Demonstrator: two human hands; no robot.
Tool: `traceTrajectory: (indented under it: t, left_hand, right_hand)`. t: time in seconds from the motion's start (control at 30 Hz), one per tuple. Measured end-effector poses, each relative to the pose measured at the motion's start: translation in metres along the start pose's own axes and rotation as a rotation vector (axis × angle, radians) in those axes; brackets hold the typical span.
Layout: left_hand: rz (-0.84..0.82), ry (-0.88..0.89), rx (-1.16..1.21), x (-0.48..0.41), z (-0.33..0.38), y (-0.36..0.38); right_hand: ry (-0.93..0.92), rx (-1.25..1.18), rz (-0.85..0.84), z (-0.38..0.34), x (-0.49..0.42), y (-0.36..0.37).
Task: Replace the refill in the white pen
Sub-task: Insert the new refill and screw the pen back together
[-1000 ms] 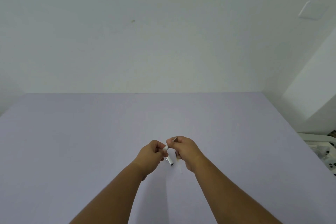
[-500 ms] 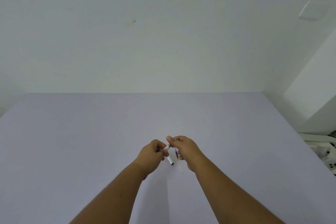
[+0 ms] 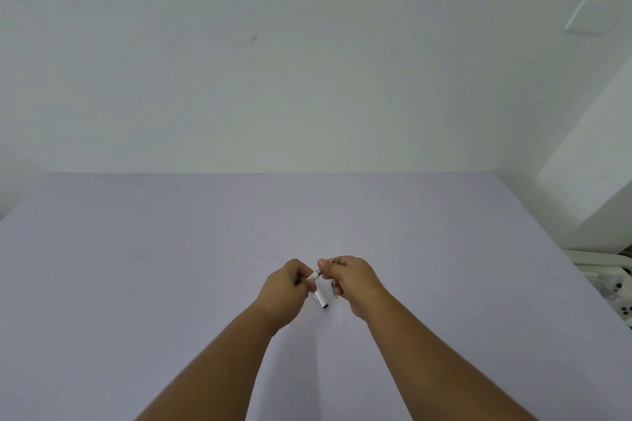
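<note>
Both hands meet over the middle of the pale lilac table (image 3: 171, 267). My left hand (image 3: 285, 287) grips one end of the white pen (image 3: 314, 276), a short white and silver piece bridging the gap between the hands. My right hand (image 3: 352, 278) pinches its other end between thumb and forefinger. A white and silver tube (image 3: 320, 299) with a dark open end lies on the table just below the hands. A thin dark piece (image 3: 332, 285) shows at the inner edge of my right hand; I cannot tell what it is.
A faint yellow smear (image 3: 339, 313) marks the table under my right wrist. White plastic equipment (image 3: 612, 284) sits beyond the table's right edge. A white wall rises behind the table's far edge.
The hands have stayed in place and drawn slightly apart, so more of the pen shows between them. The tube on the table has not moved.
</note>
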State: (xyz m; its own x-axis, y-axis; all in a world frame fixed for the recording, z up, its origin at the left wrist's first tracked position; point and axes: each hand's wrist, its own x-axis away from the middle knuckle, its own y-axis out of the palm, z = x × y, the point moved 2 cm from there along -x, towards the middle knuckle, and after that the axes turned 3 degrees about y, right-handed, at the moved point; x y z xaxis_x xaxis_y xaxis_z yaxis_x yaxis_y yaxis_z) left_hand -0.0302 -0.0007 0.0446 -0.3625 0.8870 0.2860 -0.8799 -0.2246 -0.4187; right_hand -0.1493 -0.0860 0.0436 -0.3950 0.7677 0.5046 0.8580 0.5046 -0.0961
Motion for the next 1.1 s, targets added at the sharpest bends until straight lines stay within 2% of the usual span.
traceTrajectory:
  t: [0.13,0.23,0.3,0.43,0.6,0.77,0.87,0.93,1.1]
  left_hand:
    - [0.054,0.026,-0.029,-0.001,-0.001,0.000]
    - [0.055,-0.029,0.081,-0.003,-0.007,-0.003]
    - [0.037,-0.093,0.157,-0.004,-0.012,-0.005]
    - [-0.013,-0.221,0.225,-0.006,-0.026,-0.007]
    - [-0.059,-0.332,0.391,-0.007,-0.037,-0.009]
    - [-0.066,-0.364,0.486,-0.013,-0.049,-0.016]
    - [-0.060,-0.376,0.499,-0.014,-0.055,-0.017]
    - [-0.067,-0.373,0.498,-0.015,-0.056,-0.018]
    - [-0.111,-0.363,0.492,-0.014,-0.052,-0.019]
  right_hand:
    - [0.046,-0.054,0.038,-0.002,-0.004,0.007]
    - [0.050,-0.001,-0.009,-0.005,-0.010,0.008]
    - [0.045,0.060,0.024,-0.007,-0.017,0.003]
    - [-0.069,0.531,0.204,0.008,-0.038,-0.001]
    - [-0.116,0.977,0.149,0.038,-0.054,0.019]
    - [-0.196,1.118,0.182,0.055,-0.067,0.029]
    - [-0.169,1.060,0.191,0.057,-0.068,0.032]
    - [-0.128,0.904,0.179,0.052,-0.067,0.033]
    - [-0.038,0.115,0.141,0.019,-0.064,0.033]
